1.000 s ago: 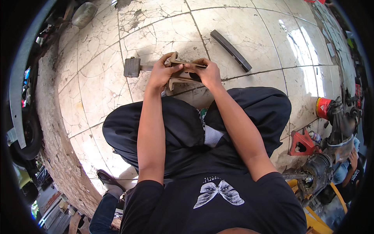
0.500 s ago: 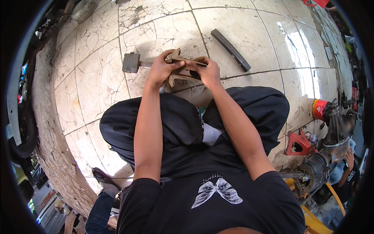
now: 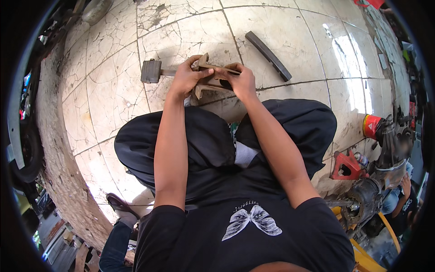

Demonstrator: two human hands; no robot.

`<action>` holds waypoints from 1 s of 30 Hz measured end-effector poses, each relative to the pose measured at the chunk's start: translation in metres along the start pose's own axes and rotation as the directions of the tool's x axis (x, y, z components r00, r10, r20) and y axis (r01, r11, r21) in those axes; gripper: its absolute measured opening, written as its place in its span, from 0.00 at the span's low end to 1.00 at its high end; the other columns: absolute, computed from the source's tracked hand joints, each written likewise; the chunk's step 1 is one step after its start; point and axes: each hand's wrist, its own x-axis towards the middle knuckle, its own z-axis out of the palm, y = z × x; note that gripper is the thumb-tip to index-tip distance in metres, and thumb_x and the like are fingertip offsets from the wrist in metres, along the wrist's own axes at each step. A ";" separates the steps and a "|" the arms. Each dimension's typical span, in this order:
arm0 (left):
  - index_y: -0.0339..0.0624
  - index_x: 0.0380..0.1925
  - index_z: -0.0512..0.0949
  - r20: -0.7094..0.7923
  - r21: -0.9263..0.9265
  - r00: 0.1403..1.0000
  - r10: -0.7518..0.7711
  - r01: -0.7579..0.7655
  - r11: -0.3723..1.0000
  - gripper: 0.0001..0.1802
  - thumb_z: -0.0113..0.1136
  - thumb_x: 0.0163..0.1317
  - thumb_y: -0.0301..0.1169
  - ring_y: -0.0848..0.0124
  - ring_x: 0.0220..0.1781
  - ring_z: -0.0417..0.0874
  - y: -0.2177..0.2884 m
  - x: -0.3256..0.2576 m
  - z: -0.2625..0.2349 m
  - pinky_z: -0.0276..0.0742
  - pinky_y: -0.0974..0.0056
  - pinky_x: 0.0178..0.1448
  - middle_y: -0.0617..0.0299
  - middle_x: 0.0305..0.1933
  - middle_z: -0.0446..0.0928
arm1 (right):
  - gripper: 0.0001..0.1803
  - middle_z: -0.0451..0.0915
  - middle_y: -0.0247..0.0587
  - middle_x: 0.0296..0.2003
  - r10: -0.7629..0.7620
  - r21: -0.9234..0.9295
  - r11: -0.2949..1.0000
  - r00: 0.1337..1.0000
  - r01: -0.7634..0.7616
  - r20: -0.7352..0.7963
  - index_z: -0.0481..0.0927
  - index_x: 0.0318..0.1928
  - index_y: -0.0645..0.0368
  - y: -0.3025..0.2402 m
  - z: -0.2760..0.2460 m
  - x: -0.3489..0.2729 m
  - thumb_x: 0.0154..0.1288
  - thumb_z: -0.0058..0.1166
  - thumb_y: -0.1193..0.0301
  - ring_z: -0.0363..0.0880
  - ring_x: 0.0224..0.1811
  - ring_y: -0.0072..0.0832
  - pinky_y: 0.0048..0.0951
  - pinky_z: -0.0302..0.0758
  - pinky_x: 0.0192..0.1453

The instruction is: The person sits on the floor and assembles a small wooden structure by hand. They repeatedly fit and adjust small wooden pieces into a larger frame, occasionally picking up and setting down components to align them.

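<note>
My left hand (image 3: pixel 184 78) and my right hand (image 3: pixel 243 82) hold a rusty brown metal brake shoe (image 3: pixel 209 88) between them, low over the tiles in front of my crossed legs. Its two ribs run side by side, one far and one near. My left fingers wrap its left end, thumb toward the middle. The right hand grips the other end, and its fingers hide part of the shoe. Left of my left hand lies a hammer with a dark, blocky head (image 3: pixel 151 71); its handle passes behind that hand. Beyond my right hand rests a dark, slightly curved brake lining strip (image 3: pixel 268 55).
Cracked cream floor tiles (image 3: pixel 299 59) spread around. On the right stand a red can (image 3: pixel 372 126), a red jack stand (image 3: pixel 348 166) and a greasy axle housing (image 3: pixel 364 197). Another person's sandalled foot (image 3: pixel 121 206) is at lower left, beside a rough concrete edge (image 3: pixel 54 136).
Almost nothing differs. Both hands keep their hold on the brake shoe, with only a very slight shift of it and the fingers.
</note>
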 end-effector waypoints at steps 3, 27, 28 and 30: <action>0.35 0.60 0.78 -0.068 0.161 0.998 0.011 0.000 0.987 0.24 0.75 0.66 0.20 0.68 0.45 0.91 0.006 -0.001 0.010 0.89 0.66 0.46 0.53 0.48 0.88 | 0.33 0.93 0.44 0.37 -0.011 -0.026 1.000 1.000 0.011 -0.019 0.92 0.42 0.61 0.007 0.003 0.003 0.55 0.81 0.42 0.93 0.43 0.34 0.35 0.85 0.52; 0.31 0.66 0.76 0.074 -0.151 0.997 -0.016 0.027 0.988 0.31 0.76 0.63 0.17 0.66 0.51 0.90 0.000 0.000 0.004 0.90 0.65 0.56 0.52 0.54 0.86 | 0.44 0.80 0.55 0.67 -0.170 -0.073 0.979 0.961 0.189 0.216 0.73 0.75 0.61 -0.003 -0.065 -0.016 0.79 0.52 0.36 0.81 0.67 0.43 0.37 0.73 0.72; 0.32 0.67 0.76 0.091 -0.197 0.996 -0.012 0.030 0.980 0.31 0.75 0.64 0.17 0.66 0.51 0.90 0.000 -0.001 0.000 0.90 0.66 0.56 0.52 0.54 0.85 | 0.43 0.78 0.55 0.68 -0.254 0.024 0.967 0.944 0.254 0.209 0.73 0.75 0.61 0.001 -0.059 -0.017 0.81 0.49 0.36 0.80 0.69 0.43 0.37 0.71 0.74; 0.33 0.62 0.77 0.016 -0.093 1.000 -0.007 0.008 0.996 0.30 0.79 0.61 0.20 0.67 0.51 0.90 -0.004 0.002 -0.001 0.89 0.66 0.54 0.53 0.52 0.86 | 0.44 0.78 0.62 0.66 -0.276 0.127 0.959 0.940 0.254 0.202 0.71 0.75 0.63 0.006 -0.044 -0.014 0.80 0.46 0.35 0.78 0.69 0.49 0.42 0.71 0.74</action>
